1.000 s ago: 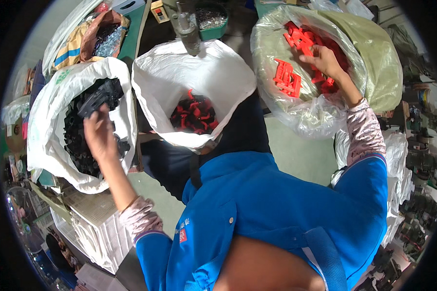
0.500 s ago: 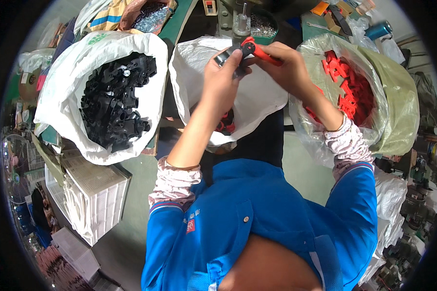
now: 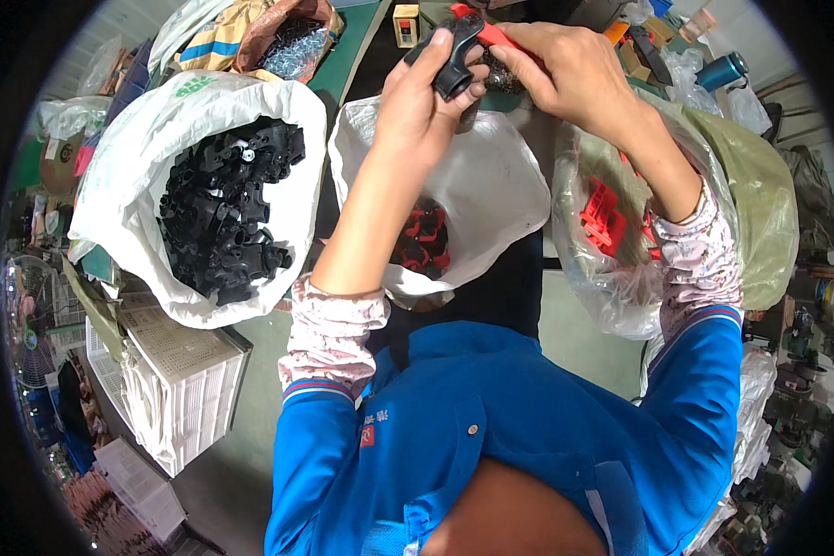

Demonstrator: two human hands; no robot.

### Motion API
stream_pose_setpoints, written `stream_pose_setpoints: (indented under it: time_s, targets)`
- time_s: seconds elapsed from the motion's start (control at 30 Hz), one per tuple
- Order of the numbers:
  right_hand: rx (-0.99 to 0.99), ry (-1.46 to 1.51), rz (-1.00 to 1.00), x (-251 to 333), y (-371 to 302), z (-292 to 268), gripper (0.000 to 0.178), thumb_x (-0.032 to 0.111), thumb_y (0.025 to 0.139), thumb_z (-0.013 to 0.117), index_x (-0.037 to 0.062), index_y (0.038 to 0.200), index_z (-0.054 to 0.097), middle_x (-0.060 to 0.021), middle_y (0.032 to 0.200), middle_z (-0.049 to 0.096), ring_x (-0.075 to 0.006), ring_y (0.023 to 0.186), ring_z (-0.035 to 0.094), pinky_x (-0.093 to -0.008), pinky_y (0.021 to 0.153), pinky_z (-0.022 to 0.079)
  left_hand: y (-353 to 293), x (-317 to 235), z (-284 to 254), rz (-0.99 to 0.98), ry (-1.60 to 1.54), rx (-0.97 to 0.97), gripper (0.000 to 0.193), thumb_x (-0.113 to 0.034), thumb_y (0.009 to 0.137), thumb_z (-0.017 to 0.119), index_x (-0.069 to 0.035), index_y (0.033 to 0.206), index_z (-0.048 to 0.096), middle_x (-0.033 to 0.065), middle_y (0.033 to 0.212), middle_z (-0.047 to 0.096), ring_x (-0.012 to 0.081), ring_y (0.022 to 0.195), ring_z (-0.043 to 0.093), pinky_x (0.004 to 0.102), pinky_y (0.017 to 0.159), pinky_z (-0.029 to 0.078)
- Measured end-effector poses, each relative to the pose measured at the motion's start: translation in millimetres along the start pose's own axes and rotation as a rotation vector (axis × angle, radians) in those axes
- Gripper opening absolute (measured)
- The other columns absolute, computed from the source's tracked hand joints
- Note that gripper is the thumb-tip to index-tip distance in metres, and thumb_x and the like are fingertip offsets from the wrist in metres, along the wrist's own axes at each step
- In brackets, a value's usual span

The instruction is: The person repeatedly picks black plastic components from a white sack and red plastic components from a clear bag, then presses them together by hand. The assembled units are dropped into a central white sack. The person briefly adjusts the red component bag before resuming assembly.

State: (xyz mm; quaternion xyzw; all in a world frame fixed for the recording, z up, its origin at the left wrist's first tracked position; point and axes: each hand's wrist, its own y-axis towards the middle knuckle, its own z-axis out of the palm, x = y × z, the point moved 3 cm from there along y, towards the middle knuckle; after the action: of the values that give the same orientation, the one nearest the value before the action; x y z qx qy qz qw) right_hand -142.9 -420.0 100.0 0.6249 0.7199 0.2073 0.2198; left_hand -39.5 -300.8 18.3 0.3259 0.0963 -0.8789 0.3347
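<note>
My left hand [image 3: 423,97] is closed around a black plastic housing [image 3: 456,67] with a hollow tubular end. My right hand [image 3: 574,76] grips a red plastic lever [image 3: 494,36] between thumb and fingers. The lever's far end meets the top of the black housing; whether the two are joined, I cannot tell. Both hands are above the far edge of a white sack [image 3: 514,199], which has several red-and-black pieces [image 3: 423,238] inside. Left of it, another white sack [image 3: 111,208] holds a heap of black plastic housings [image 3: 222,218].
On the right, a clear plastic bag [image 3: 584,292] inside a green sack [image 3: 764,218] holds red levers [image 3: 602,218]. Screws fill a brown bag [image 3: 292,48] at the far left. A small box [image 3: 406,25] stands beyond my left hand. White crates [image 3: 190,389] stand at the lower left.
Both hands have moved farther away from me with the black housing and red lever. The housing has turned, so its tubular end now shows. The view has shifted slightly.
</note>
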Motion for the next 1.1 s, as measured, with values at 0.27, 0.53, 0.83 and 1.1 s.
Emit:
stream_pose_setpoints:
  time_s: [0.27, 0.53, 0.83, 1.1]
  targets:
    - [0.13, 0.49, 0.404, 0.3, -22.0, 34.7, 0.032, 0.033, 0.094, 0.056, 0.0042, 0.102, 0.067, -0.0194, 0.069, 0.059, -0.0289, 0.057, 0.06, -0.0363, 0.057, 0.046, -9.8, 2.2, -17.3, 0.03, 0.363, -0.123, 0.034, -0.038, 0.094, 0.057, -0.005, 0.102, 0.059, 0.0083, 0.085, 0.066, 0.0151, 0.061, 0.064, 0.0241, 0.055, 0.053]
    - [0.118, 0.678, 0.74, -32.6, -86.2, 2.8, 0.044, 0.037, 0.097, 0.051, 0.0054, 0.127, 0.059, -0.0054, 0.095, 0.065, -0.0077, 0.074, 0.058, -0.0207, 0.053, 0.039, -86.5, -60.2, -154.6, 0.393, 1.298, -0.424, 0.034, -0.014, 0.084, 0.069, 0.002, 0.112, 0.058, 0.0079, 0.084, 0.069, 0.0137, 0.076, 0.065, 0.0264, 0.069, 0.053]
    - [0.237, 0.244, 0.906, -110.0, -206.2, -62.4, 0.028, 0.025, 0.092, 0.059, 0.0013, 0.104, 0.066, -0.0146, 0.082, 0.068, -0.0201, 0.067, 0.063, -0.0323, 0.067, 0.05, -124.9, -145.9, -297.9, -0.412, 2.528, -0.75, 0.058, -0.056, 0.084, 0.057, -0.008, 0.117, 0.054, 0.0185, 0.111, 0.066, 0.0403, 0.106, 0.06, 0.0515, 0.094, 0.042]
    - [0.991, -0.43, 0.845, -137.9, -345.3, -13.1, 0.029, 0.009, 0.08, 0.061, 0.0126, 0.109, 0.065, -0.0141, 0.1, 0.067, -0.0327, 0.099, 0.063, -0.0438, 0.081, 0.053, -128.7, -139.2, -269.5, 0.139, 2.034, -0.709, 0.05, -0.023, 0.075, 0.074, -0.002, 0.114, 0.05, 0.0223, 0.101, 0.066, 0.0383, 0.096, 0.063, 0.0413, 0.086, 0.047]
